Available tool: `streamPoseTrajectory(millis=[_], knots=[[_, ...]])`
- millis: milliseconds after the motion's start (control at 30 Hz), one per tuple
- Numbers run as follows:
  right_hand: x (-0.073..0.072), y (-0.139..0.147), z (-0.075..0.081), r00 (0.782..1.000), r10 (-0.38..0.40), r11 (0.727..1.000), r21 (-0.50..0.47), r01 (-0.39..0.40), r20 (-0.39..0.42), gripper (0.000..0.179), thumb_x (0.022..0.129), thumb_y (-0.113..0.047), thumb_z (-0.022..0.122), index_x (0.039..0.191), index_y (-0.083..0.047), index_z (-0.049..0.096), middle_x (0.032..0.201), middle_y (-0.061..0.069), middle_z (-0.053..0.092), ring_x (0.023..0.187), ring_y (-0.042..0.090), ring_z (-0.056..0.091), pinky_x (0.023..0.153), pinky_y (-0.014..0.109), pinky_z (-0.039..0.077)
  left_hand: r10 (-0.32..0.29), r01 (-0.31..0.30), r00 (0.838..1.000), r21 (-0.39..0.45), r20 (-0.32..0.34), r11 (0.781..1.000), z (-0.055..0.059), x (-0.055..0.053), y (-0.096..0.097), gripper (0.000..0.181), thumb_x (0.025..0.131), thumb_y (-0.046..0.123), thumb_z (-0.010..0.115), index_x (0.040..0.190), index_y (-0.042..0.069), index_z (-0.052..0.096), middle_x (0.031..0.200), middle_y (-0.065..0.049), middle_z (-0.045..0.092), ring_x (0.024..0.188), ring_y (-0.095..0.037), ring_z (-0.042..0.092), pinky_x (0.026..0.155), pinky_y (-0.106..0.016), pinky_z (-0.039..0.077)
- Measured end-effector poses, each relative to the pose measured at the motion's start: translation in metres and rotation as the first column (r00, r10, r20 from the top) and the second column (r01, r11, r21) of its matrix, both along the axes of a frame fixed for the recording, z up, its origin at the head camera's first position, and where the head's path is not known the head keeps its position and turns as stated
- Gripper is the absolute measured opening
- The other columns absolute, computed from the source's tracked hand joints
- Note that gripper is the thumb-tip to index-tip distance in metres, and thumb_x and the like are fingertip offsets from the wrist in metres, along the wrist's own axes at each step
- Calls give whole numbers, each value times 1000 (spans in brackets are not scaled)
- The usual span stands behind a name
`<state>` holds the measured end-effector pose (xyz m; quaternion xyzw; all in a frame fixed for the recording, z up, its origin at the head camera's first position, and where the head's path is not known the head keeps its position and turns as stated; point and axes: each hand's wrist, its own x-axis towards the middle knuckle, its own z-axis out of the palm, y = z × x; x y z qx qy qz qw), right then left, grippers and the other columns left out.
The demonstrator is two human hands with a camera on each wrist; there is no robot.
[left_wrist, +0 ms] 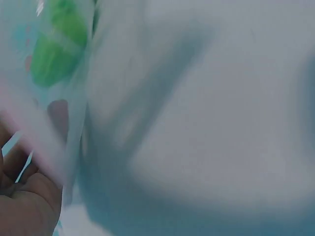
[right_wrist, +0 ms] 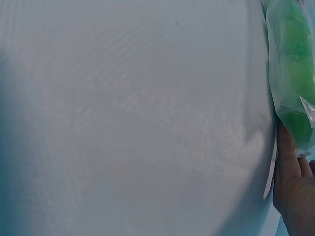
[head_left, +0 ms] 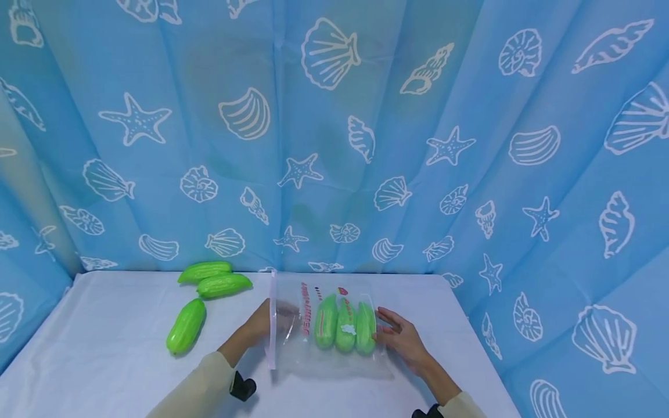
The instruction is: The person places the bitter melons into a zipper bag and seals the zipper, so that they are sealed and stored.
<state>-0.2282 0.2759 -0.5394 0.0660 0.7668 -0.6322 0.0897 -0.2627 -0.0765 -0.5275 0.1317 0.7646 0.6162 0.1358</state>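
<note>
A clear plastic zip bag (head_left: 292, 360) with red printing and a pale pink zip edge lies sideways in front of me. Inside are three ridged green gourds (head_left: 345, 328), side by side toward its closed end. My left hand (head_left: 259, 322) holds the bag at the zip edge, its fingers showing faintly through the film. At the opposite end, my right hand (head_left: 402, 339) grips the closed edge beside the nearest gourd. The right wrist view shows a finger (right_wrist: 288, 152) running along under the bag's end. Part of the left hand is cut off in its wrist view.
Three loose green gourds lie on the white tabletop (head_left: 125, 325) at the left: two touching at the back (head_left: 223, 285) and one nearer the front (head_left: 186, 327). A blue shell-patterned curtain (head_left: 334, 116) hangs behind and on both sides of the table.
</note>
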Motion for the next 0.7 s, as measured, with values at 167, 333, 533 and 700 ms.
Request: streamPoseTrajectory(millis=[167, 333, 533, 700], knots=[[1, -3, 1, 1000, -4, 1000, -4, 4, 4, 76, 77, -14, 81, 145, -12, 45, 147, 10, 46, 129, 34, 48, 101, 48, 45, 92, -77, 993, -187, 76, 979, 8, -5, -21, 29, 85, 10, 73, 111, -3, 69, 99, -10, 69, 90, -23, 65, 81, -40, 56], [1, -3, 1, 1000, 1, 1000, -7, -1, 1, 75, 78, -14, 80, 145, -12, 45, 147, 9, 46, 129, 34, 47, 101, 47, 46, 173, -143, 973, -192, 152, 971, 19, 0, -43, 31, 84, 3, 73, 114, -4, 65, 94, -8, 68, 86, -21, 67, 77, -37, 59], [0, -4, 1, 1000, 7, 1000, -16, -7, 6, 75, 79, -14, 80, 145, -11, 45, 147, 12, 45, 130, 36, 46, 101, 48, 45, 235, -200, 963, -241, 129, 950, 29, 4, -72, 30, 87, 2, 71, 115, -5, 64, 93, -8, 67, 83, -20, 67, 76, -36, 59], [-1, -5, 2, 1000, 12, 1000, -29, -11, 3, 74, 79, -11, 80, 145, -10, 46, 148, 12, 45, 130, 37, 46, 100, 46, 47, 264, -222, 957, -287, 120, 932, 34, 7, -100, 34, 87, 4, 70, 118, -6, 62, 96, -9, 65, 82, -19, 65, 76, -35, 59]])
